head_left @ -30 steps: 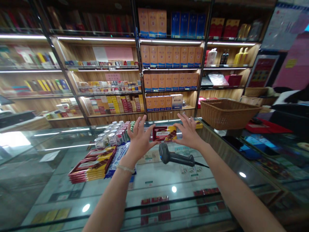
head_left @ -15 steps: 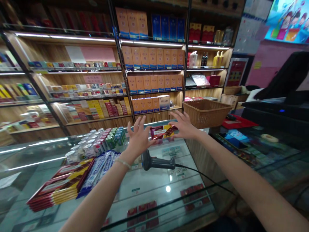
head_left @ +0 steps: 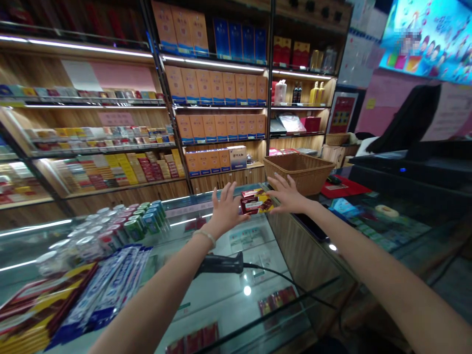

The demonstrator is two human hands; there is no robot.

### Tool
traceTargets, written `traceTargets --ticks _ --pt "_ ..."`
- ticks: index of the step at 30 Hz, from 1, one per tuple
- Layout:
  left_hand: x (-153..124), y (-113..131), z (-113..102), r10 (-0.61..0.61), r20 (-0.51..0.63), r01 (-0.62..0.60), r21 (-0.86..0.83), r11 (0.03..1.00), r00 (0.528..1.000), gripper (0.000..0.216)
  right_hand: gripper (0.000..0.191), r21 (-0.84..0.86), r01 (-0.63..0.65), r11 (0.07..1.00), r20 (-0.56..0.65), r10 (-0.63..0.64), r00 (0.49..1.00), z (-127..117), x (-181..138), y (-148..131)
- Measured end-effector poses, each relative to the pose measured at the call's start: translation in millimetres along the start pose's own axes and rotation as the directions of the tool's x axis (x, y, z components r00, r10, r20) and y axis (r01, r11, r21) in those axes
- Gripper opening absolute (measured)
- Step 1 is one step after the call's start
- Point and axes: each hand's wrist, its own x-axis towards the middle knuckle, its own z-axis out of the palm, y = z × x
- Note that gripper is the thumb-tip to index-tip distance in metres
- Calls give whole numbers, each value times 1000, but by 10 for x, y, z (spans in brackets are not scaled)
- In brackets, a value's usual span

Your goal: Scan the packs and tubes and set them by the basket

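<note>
Glass makes up the surface (head_left: 228,300) under my arms, and on its far left edge lies one stack of red-and-yellow chocolate bars (head_left: 22,314), too blurred for me to count the bars. Just beside it is one sloping row of blue-and-white packs (head_left: 106,285), roughly five, touching one another. Behind them stands a cluster of small round tubs (head_left: 121,226), well over a dozen, some with green labels and some with red. One black scanner (head_left: 221,263) lies on the glass below my left forearm, its single cable trailing off to the right. One thin bracelet (head_left: 205,237) sits on my left wrist. My left hand (head_left: 225,210) has its fingers fanned wide and its palm pressed to the left end of the red-and-yellow packet (head_left: 257,203), which is held up above the back of the surface. It may be two packets stacked, but I cannot tell. My right hand (head_left: 289,196), fingers spread too, presses on the right end, so the packet is gripped between my two hands. Just behind the right hand stands one wicker basket (head_left: 298,172). Further right lie one red mat (head_left: 344,188) and one roll of tape (head_left: 386,210).
</note>
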Motion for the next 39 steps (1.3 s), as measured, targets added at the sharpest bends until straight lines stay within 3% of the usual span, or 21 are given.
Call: traceTargets --ticks 10,18,25,30,39 --pt "646 -202 339 -57 77 51 78 996 995 62 64 -300 138 944 -5 -146 989 149 796 340" --pt "979 -291 542 -102 183 81 120 990 978 59 66 -423 205 883 143 -158 977 301 1270 455" --pt "1133 -333 714 -150 295 125 100 987 944 63 70 -407 220 886 202 -147 968 595 1436 565" --pt "1157 -370 855 -160 323 138 88 986 933 64 63 -375 212 902 234 -129 964 805 1491 610" --pt "1125 -433 1036 -203 395 193 64 979 896 69 61 -312 242 919 310 -143 940 929 1494 640"
